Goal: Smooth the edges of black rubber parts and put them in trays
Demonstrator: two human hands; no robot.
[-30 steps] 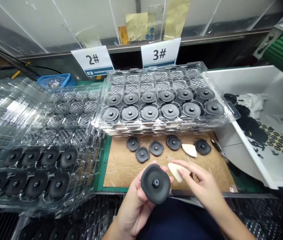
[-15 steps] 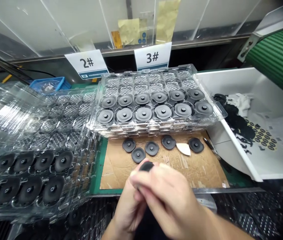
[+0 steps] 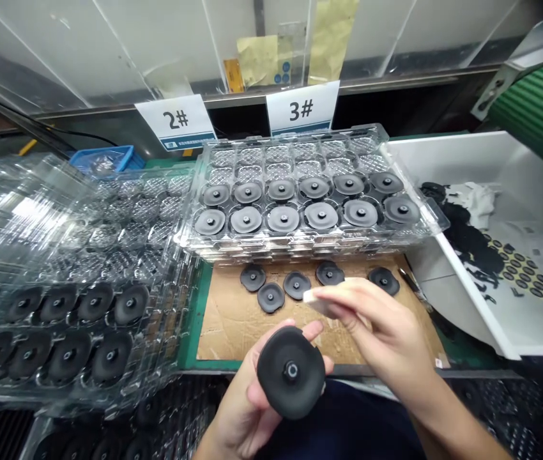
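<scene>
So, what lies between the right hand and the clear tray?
In the head view, black discs lying on cardboard separate the right hand from the clear tray.

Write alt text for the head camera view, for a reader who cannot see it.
A person's left hand holds a black disc with its central hub facing up, while the right hand pinches a pale wedge-shaped pad above it. Behind them, loose discs lie on cardboard below a clear plastic tray holding two rows of discs.

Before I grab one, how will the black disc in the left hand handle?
The black disc looks matte, probably rubbery, grippy and slightly flexible. Its lobed edge likely resists rolling. The left hand holds it easily, so it's probably light.
</scene>
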